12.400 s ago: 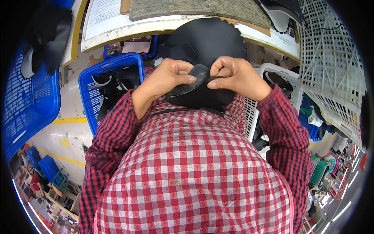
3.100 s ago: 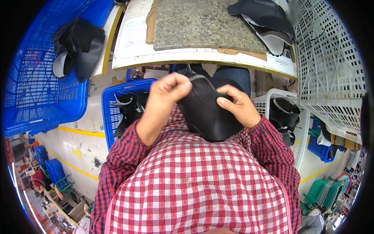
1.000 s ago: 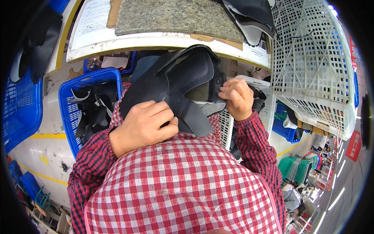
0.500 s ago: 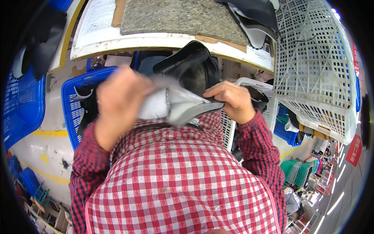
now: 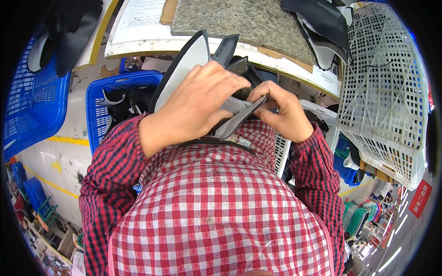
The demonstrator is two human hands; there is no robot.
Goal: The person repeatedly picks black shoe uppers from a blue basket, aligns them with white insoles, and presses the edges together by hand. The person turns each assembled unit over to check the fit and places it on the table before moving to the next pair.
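In front of my waist is a black boot upper [image 5: 182, 73] with a pale grey lining, its parts folded and standing up in several directions. My left hand [image 5: 195, 101] lies across it, fingers bent over toward the right and thumb lower, against the grey lining. What sits under that palm is hidden. My right hand [image 5: 283, 110] pinches the dark edge of the piece between thumb and fingers, just right of the left fingertips. A narrow dark strip [image 5: 225, 49] sticks up behind my left hand.
A worktable [image 5: 152, 46] with a grey stone slab [image 5: 244, 25] runs ahead. More black uppers [image 5: 322, 30] lie at its right end. Blue baskets [image 5: 99, 87] stand left, a tall white perforated crate [image 5: 384, 78] right, and another white crate [image 5: 281, 154] beside my right forearm.
My left hand has come right and down over the upper, close to the right hand. The upper has turned, and a pale-lined flap now stands up at the left. The view has shifted slightly.
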